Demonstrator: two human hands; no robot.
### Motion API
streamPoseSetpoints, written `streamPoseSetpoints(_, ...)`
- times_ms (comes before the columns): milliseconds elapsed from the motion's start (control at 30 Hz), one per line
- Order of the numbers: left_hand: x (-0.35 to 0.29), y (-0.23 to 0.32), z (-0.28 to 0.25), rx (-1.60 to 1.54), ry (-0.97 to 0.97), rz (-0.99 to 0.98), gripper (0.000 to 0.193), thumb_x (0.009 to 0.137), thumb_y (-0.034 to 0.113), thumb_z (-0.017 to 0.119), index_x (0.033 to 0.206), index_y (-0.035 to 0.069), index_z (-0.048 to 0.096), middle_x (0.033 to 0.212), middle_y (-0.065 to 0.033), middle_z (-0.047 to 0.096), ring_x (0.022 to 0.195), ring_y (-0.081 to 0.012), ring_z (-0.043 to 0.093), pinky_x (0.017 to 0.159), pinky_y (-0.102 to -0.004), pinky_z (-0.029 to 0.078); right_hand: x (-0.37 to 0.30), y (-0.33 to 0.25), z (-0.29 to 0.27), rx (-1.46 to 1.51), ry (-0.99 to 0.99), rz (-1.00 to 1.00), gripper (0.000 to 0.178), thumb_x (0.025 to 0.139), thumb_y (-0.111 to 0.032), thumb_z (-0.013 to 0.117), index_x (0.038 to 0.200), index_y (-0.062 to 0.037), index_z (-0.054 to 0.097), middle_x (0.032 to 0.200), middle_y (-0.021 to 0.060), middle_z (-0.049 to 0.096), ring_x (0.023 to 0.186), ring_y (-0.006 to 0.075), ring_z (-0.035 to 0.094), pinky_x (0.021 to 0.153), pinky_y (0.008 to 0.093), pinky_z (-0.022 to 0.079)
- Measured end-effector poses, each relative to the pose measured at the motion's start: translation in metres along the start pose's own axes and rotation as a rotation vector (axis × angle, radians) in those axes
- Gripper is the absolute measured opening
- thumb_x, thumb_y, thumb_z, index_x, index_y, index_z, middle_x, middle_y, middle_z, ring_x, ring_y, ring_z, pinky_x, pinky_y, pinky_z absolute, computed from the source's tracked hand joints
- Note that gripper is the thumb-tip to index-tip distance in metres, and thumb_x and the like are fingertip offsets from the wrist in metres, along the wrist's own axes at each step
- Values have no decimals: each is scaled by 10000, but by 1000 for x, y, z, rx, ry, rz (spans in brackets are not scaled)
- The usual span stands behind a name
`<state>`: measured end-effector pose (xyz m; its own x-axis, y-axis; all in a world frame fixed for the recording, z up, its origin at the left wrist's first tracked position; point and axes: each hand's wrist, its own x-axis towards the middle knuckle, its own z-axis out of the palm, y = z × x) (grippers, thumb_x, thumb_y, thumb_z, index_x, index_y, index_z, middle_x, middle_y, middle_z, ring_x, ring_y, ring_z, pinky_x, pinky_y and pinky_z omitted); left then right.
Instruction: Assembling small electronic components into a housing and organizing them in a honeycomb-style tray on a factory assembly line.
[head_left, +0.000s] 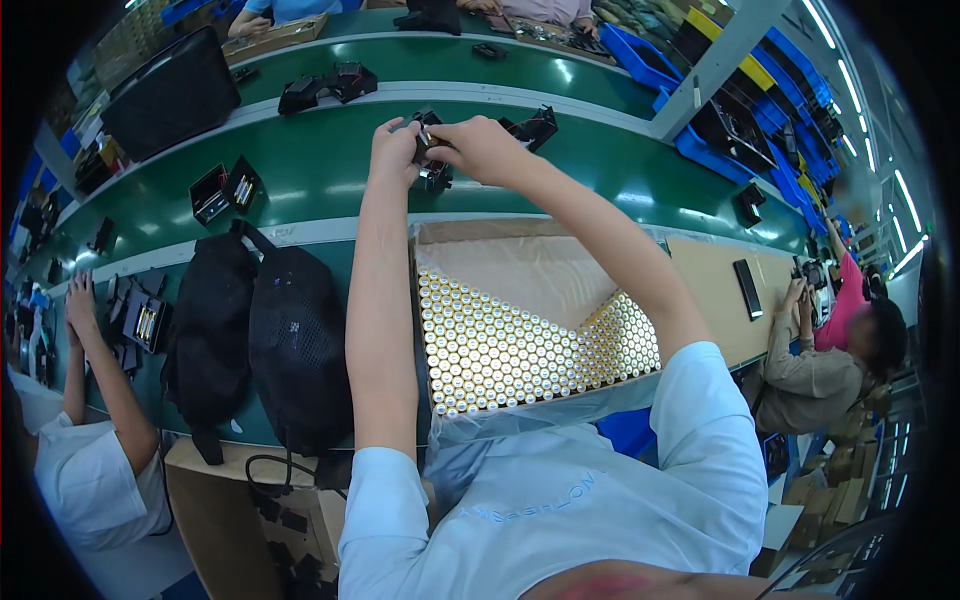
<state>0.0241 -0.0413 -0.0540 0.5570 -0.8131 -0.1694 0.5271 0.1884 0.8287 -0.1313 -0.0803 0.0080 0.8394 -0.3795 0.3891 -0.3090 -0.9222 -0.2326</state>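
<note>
Both my arms reach out over the green conveyor belt (pixel 330 140). My left hand (pixel 393 155) is closed on a small black plastic case (pixel 427 117), steadying its left side. From the right, the fingers of my right hand (pixel 482 150) pinch together at the case, at a small gold-coloured battery (pixel 432 139); the fingertips partly hide it. Between my forearms stands an open, plastic-lined carton (pixel 480 232). Many upright gold batteries (pixel 500 350) with pale ends fill its near part, while the far part shows bare lining.
Two black bags (pixel 295 340) lie left of my arm. An open black case with batteries (pixel 240 185) and other black cases (pixel 330 85) sit on the belts. A cardboard sheet (pixel 715 290) bears a black bar (pixel 747 289). Co-workers (pixel 90 450) sit on both sides and opposite.
</note>
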Motion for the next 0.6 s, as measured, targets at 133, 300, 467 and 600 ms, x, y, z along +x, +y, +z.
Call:
streamPoseSetpoints(133,-8,10,2,-5,-1,-28,605,865,-11,678,1389,21,377,1236,-278,518,1019,-367,629,785,-420,597,19,1,-14,45,-59,52,242,831,-154,707,1044,-59,768,842,114,745,662,237,640,658,353,525)
streamPoseSetpoints(300,-20,19,6,20,-65,-33,683,815,-56,698,1398,43,357,1271,-288,483,1053,-382,617,822,-436,587,59,13,-20,74,-55,66,262,849,-155,682,1076,-50,761,907,114,750,680,231,639,671,356,531)
streamPoseSetpoints(467,-21,18,2,37,-95,2,701,786,-85,700,1386,46,361,1272,-288,484,1057,-380,618,833,-451,585,65,20,12,140,82,92,269,879,-165,660,1097,-41,757,937,112,748,672,223,626,671,348,534)
streamPoseSetpoints(600,-10,14,-5,75,-74,54,695,764,-95,703,1356,34,362,1216,-279,515,1002,-354,646,784,-436,595,65,23,35,303,165,250,283,898,-178,651,1126,-43,748,941,112,746,672,224,623,676,351,537)
